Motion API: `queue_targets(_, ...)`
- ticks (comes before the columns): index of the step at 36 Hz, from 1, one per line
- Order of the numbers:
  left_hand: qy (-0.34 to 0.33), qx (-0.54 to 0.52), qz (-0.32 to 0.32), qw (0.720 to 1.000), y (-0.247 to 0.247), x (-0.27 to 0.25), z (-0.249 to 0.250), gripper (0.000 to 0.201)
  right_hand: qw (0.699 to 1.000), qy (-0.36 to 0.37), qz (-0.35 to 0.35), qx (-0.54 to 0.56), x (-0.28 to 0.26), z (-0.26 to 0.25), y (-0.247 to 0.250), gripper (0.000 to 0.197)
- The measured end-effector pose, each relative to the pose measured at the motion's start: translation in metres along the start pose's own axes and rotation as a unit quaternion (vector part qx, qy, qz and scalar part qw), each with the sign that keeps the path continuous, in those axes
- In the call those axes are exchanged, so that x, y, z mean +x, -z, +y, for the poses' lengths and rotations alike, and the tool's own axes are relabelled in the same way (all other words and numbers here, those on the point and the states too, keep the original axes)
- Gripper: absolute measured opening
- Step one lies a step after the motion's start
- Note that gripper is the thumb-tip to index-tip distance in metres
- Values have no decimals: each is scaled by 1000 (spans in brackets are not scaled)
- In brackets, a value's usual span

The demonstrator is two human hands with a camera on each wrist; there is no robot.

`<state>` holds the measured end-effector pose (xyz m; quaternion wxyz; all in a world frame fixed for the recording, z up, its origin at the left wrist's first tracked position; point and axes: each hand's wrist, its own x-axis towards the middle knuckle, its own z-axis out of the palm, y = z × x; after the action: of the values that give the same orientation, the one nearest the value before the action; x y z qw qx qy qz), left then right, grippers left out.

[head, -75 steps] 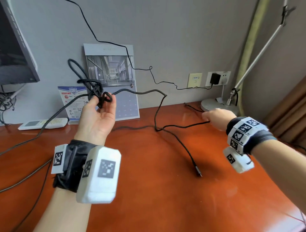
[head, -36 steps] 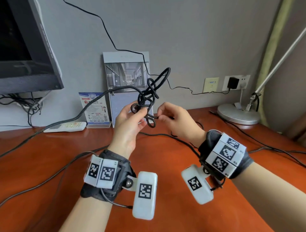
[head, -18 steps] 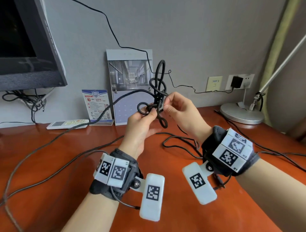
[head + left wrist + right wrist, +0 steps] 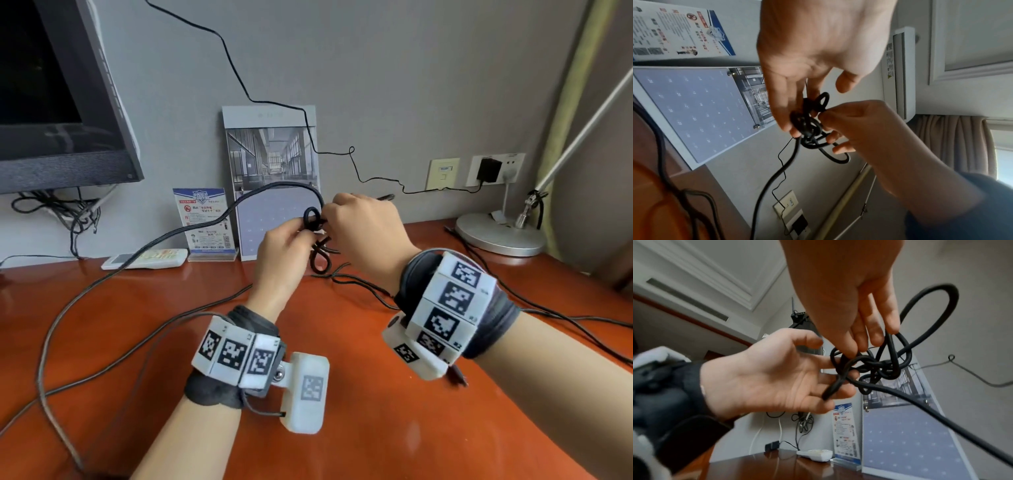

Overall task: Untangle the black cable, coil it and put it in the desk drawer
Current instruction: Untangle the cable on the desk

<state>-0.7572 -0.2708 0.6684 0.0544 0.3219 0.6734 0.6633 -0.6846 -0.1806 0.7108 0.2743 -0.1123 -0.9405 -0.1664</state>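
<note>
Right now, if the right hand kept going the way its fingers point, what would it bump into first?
The left hand, probably: the right hand points at it across the cable knot they both pinch. Depth is hard to judge.

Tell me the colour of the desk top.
Glossy reddish-brown wood, clearest in the head view: desk top.

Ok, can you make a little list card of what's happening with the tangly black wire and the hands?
Cable: black cable, knotted, held above the desk
Left hand: left hand pinches the knot
Right hand: right hand pinches the knot from the other side
Loose part: trails left down onto the red-brown desk
Coiled: not yet
Drawer: not in view
Behind hands: calendar leaning on the wall
Also nearby: white remote, lamp base
</note>
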Motion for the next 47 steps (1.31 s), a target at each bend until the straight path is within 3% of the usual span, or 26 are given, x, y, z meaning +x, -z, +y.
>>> queue_targets(3,50,-22,-19,998,-1,-1,2,30,999,7,-31,4,-3,1,-3,16)
queue_targets(7,36,62,16,997,-4,-2,0,40,997,3,20,79,-16,-13,-10,6)
queue_targets(9,8,109,41,993,-5,-3,1,39,985,-36,66,154,-22,-13,-16,9)
queue_targets(12,-48,162,68,983,-8,-5,3,40,946,-79,89,302,-28,-11,-24,5)
queue_targets(15,-96,198,75,973,-11,-7,1,39,895,-136,93,415,-31,-11,-27,14)
queue_targets(19,-111,212,56,969,-13,-7,1,28,833,-218,40,507,-35,-12,-28,21)
queue_targets(21,-93,212,37,972,-13,-4,-4,25,819,-232,-37,524,-33,-7,-21,21)
queue_targets(23,-43,191,10,980,-10,-2,-7,21,848,-196,-112,480,-29,1,-17,18)
queue_targets(26,-7,181,-27,983,-6,-3,-3,21,926,-98,-124,344,-24,11,-14,30)
queue_targets(30,-47,231,-35,971,-9,-9,5,27,962,-33,-105,250,-22,13,-12,32)
queue_targets(33,-69,252,0,965,-13,-13,9,22,961,-43,-31,270,-23,11,-13,34)
queue_targets(37,-77,261,40,961,-15,-14,10,21,916,-110,48,384,-31,5,-20,33)
queue_targets(41,-45,237,34,970,-15,-10,9,29,836,-205,93,500,-36,0,-26,44)
queue_targets(44,-21,217,30,975,-11,-7,6,36,794,-250,63,550,-32,-5,-27,44)
queue_targets(47,11,150,19,988,-4,-3,0,32,759,-259,-31,596,-26,-4,-25,37)
